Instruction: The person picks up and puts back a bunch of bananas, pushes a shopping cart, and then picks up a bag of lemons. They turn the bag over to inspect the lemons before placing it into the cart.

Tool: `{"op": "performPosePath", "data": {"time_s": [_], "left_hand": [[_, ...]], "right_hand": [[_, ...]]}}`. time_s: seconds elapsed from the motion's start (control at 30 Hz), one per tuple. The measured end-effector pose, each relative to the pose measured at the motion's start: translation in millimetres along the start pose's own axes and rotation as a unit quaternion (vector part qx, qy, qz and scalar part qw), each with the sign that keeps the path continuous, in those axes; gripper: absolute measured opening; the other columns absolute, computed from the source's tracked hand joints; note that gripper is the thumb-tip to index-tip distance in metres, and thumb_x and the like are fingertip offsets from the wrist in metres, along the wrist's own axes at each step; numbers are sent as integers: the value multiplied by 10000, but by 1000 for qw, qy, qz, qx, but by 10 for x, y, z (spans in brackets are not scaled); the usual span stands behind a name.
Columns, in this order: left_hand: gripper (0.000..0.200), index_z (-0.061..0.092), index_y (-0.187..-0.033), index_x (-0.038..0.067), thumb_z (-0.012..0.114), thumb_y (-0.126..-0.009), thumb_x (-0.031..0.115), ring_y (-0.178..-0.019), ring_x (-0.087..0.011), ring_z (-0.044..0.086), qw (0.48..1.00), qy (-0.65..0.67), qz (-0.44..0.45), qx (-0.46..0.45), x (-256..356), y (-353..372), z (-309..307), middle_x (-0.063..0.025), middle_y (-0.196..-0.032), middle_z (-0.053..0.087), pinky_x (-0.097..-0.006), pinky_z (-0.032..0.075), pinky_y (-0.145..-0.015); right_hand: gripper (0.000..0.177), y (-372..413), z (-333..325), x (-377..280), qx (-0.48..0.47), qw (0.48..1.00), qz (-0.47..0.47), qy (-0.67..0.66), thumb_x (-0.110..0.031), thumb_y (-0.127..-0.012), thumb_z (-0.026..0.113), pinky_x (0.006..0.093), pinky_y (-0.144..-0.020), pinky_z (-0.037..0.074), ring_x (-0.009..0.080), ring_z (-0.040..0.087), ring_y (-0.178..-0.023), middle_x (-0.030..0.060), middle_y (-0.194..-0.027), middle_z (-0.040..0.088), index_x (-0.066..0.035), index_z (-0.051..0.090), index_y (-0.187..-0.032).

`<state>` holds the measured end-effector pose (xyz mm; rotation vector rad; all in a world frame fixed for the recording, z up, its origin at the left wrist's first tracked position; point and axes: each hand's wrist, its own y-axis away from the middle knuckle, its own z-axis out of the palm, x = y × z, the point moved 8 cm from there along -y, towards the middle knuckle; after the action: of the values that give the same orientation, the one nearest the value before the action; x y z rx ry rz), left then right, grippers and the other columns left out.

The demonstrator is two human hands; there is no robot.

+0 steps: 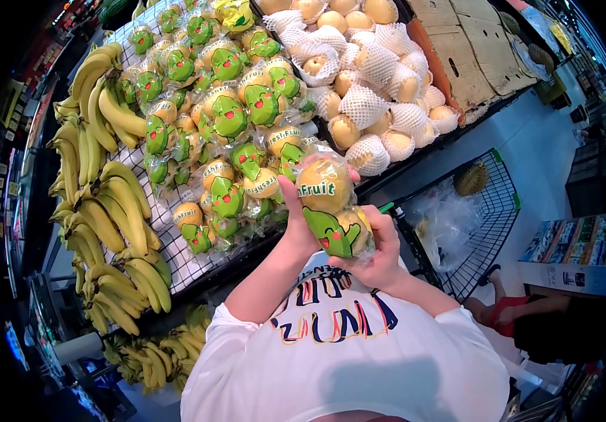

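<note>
A clear plastic bag of round yellow fruit (327, 184) is held up in front of my chest. It carries green and white "Fruit" lettering and a smiling green leaf cartoon. My left hand (300, 224) grips it from the left, thumb along the side and fingertips showing behind its upper right. My right hand (383, 243) is closed round the lower right of the same bag. Just beyond my hands, similar bags of fruit (229, 116) lie piled on a display with a white grid surface.
Banana bunches (117, 204) line the display's left side, with more bananas (162, 355) below. Pale fruit in foam nets (370, 91) fills the back, beside flat cardboard (468, 53). A shopping cart (475, 232) with a spiky fruit (471, 179) and plastic bags stands right. A person (556, 323) is at lower right.
</note>
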<state>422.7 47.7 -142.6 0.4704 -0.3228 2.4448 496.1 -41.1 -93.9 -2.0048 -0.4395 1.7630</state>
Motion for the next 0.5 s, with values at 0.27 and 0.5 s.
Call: {"op": "performPosePath", "data": {"time_s": [0.27,0.5], "left_hand": [[854,411,-1317,163,382,-824,858,-1064,-191,558,999,12,33,2,39,11,65,-141,-1187,559,-314,490,-890],[963,321,-1370,101,488,-777,841,-1165,-248,584,938,-320,104,89,353,73,170,-167,-1234,592,-367,505,-955]], "right_hand": [[743,-12,-36,-31,3,999,-22,40,-278,-705,922,322,-798,530,234,651,-970,169,-1109,605,-24,467,-1235],[742,193,73,456,-35,947,216,-237,-116,-855,729,337,-925,493,210,602,-1077,126,-1247,544,-33,276,-1437]]}}
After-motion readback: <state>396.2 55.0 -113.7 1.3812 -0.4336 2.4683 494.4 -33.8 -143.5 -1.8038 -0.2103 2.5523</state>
